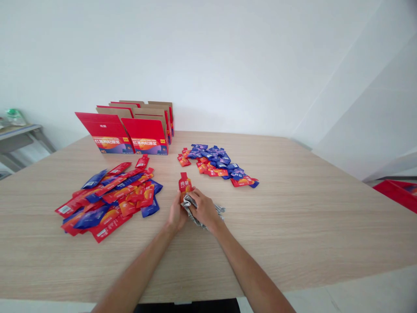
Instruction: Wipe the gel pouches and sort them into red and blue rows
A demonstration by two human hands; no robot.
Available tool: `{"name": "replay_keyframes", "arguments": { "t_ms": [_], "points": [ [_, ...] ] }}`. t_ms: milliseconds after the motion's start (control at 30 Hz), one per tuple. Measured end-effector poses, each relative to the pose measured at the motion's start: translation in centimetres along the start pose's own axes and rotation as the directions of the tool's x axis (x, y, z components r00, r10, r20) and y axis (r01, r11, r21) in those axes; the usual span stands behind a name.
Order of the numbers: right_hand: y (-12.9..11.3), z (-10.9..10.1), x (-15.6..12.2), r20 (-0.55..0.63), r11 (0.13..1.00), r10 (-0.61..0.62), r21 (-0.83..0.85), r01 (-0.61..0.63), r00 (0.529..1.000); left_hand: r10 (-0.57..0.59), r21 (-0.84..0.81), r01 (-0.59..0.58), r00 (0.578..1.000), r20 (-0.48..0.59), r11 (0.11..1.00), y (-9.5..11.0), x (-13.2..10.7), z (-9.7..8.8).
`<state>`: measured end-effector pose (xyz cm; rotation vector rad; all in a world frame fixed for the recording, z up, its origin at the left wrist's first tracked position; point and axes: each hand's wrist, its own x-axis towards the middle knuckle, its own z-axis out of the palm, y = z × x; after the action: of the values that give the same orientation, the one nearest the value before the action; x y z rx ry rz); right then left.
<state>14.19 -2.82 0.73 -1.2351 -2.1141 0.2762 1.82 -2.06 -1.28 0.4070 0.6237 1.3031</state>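
Note:
My left hand (177, 214) grips a red pouch (185, 183) with a narrow bottle-like neck, held upright before me. Closed round a crumpled grey-and-white striped cloth (197, 219), my right hand (205, 209) presses it against the lower part of that pouch. The cloth and fingers cover the pouch's bottom half. On the left lies a large pile of red and blue pouches (107, 196). A smaller heap of purple-blue and red pouches (215, 161) is spread beyond my hands, slightly to the right.
Open red cardboard boxes (146, 135) stand in rows at the back left of the wooden table (293, 208). Behind it rises a white wall. Another red box (397, 194) shows at the right edge, and a grey side table (22, 130) is at far left.

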Motion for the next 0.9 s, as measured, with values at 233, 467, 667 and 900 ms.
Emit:
{"name": "replay_keyframes", "arguments": {
  "t_ms": [233,467,667,900],
  "points": [
    [-0.3,0.5,-0.1,0.009,0.999,-0.034,0.014,0.034,0.999,0.088,0.013,-0.088,0.996,0.005,0.996,0.8,0.5,-0.6],
    [-0.8,-0.5,0.3,-0.293,0.945,0.094,0.327,0.008,0.952,0.033,-0.034,-0.033,0.999,0.006,0.999,1.0,0.5,-0.6],
    [-0.8,-1.2,0.6,-0.381,0.882,0.254,0.469,-0.05,0.889,0.064,-0.114,-0.063,0.998,0.0,0.991,1.2,0.4,-0.5],
    [-0.4,-1.7,0.3,-0.372,0.959,0.07,0.28,0.04,0.925,0.013,-0.052,-0.013,1.0,0.013,0.999,1.8,0.4,0.1]
  ]
}}
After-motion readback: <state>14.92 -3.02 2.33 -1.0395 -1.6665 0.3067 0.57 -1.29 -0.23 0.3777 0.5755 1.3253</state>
